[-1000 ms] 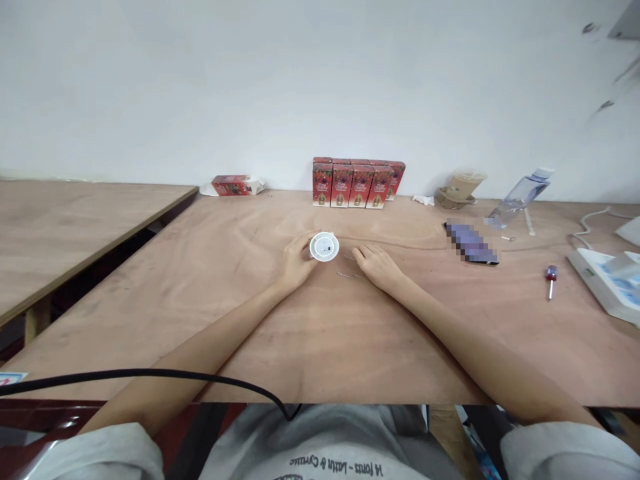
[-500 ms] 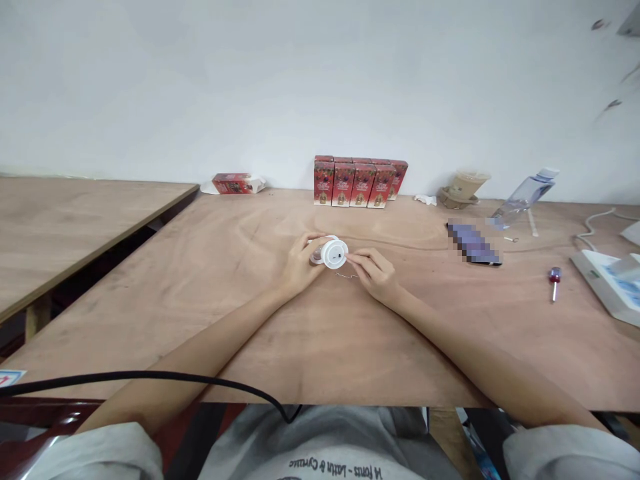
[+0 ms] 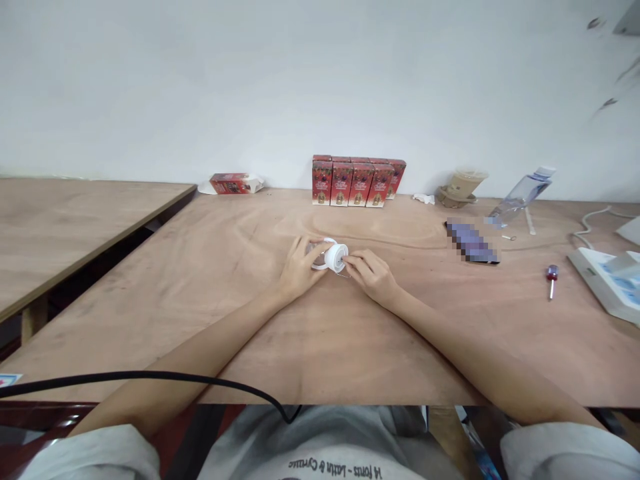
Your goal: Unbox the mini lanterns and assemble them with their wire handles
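Observation:
My left hand (image 3: 299, 266) is closed around a small lantern-like ornament (image 3: 339, 257) with a clear body and a white round base. It lies on its side, base turned toward my right hand. My right hand (image 3: 374, 272) has its thumb and fingers pinched together at the base's flat face, by a small dark spot. Whatever is between those fingertips is too small to make out. A thin pale thread or wire hangs just below the base, close to the right fingers.
Red printed boxes (image 3: 351, 184) stand in rows by the wall; another red box (image 3: 233, 183) lies left. Rightward are a phone (image 3: 471, 241), a cup (image 3: 465, 183), a tilted clear bottle (image 3: 523, 195), a screwdriver (image 3: 552, 280) and a white tray (image 3: 605, 283). A black cable (image 3: 150, 375) crosses in front.
The ornament's base has turned more toward the right, showing less of its face. My right fingertips have moved from its edge onto the face near the dark spot.

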`<control>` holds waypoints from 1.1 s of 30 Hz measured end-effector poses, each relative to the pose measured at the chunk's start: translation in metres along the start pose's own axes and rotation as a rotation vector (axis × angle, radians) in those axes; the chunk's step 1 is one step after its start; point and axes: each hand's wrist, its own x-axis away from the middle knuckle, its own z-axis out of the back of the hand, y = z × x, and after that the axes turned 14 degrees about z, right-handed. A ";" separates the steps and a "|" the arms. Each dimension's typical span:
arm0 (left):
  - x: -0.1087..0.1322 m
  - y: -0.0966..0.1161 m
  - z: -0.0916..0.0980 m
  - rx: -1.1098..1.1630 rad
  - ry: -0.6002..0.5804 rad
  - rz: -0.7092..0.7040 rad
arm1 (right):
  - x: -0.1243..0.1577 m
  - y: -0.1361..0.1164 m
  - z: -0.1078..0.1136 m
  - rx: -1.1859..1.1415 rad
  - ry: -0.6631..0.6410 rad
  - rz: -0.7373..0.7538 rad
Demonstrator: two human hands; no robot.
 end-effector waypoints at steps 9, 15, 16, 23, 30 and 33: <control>0.002 -0.003 -0.004 -0.041 -0.005 0.012 | 0.000 0.002 -0.001 -0.098 0.022 -0.003; -0.001 0.003 0.003 0.046 0.037 0.026 | 0.001 0.003 -0.002 -0.171 0.108 -0.006; -0.002 0.004 0.003 0.058 0.042 0.031 | 0.002 0.003 -0.002 -0.186 0.145 -0.005; -0.001 0.005 0.002 0.086 -0.009 -0.006 | -0.001 0.000 -0.001 -0.359 0.251 -0.043; -0.001 0.008 0.005 0.104 -0.042 -0.041 | -0.003 0.000 -0.004 -0.343 0.267 -0.006; -0.001 0.008 0.006 0.108 -0.053 -0.029 | -0.002 0.000 -0.005 -0.336 0.202 0.004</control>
